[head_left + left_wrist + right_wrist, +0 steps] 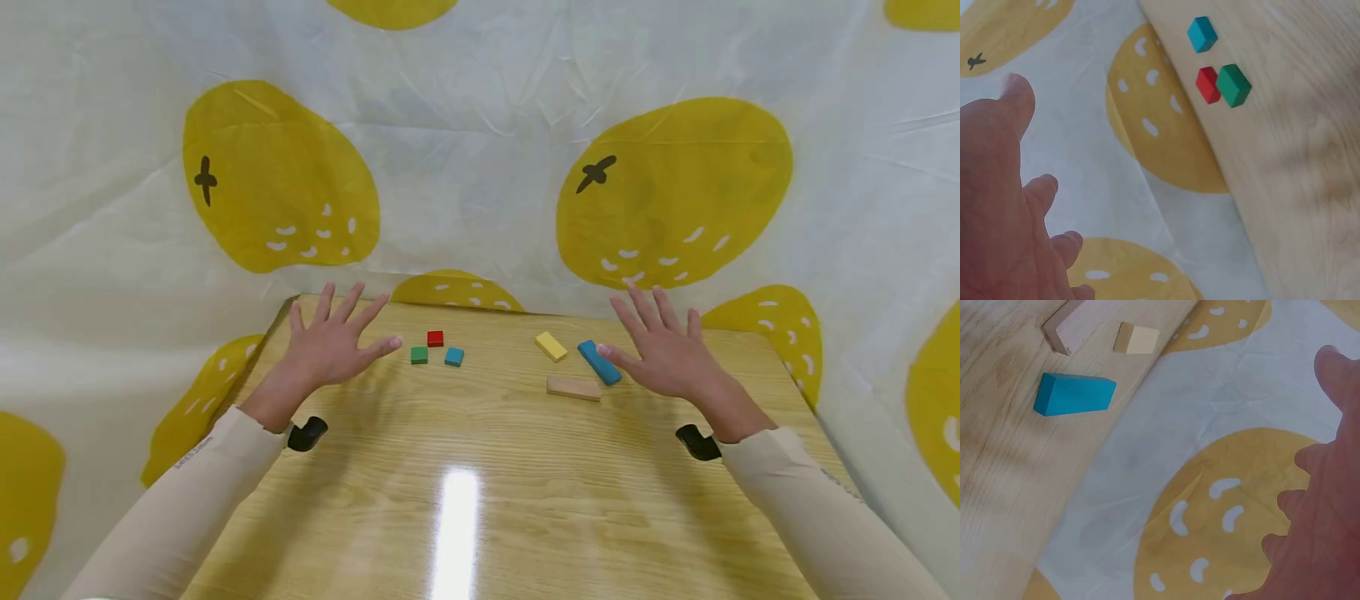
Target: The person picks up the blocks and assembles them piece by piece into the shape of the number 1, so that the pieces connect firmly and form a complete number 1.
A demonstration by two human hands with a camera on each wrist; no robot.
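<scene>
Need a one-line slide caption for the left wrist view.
Empty left hand, with blue block, red block and green block on the table.

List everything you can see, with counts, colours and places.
Red block: 1, red, left group, farthest away
Green block: 1, green, left group, front left
Small blue block: 1, blue, left group, front right
Yellow block: 1, yellow, right group, back left
Long blue block: 1, blue, right group, right side
Wooden block: 1, tan, right group, front
Table: 1, wood-coloured, under blocks
Sheet: 1, whitish, yellow-patterned, behind table
Wrist devices: 2, black, at wrists
Sleeves: 2, beige, on arms
Left hand: 1, bare, left side
Right hand: 1, bare, right side
</scene>
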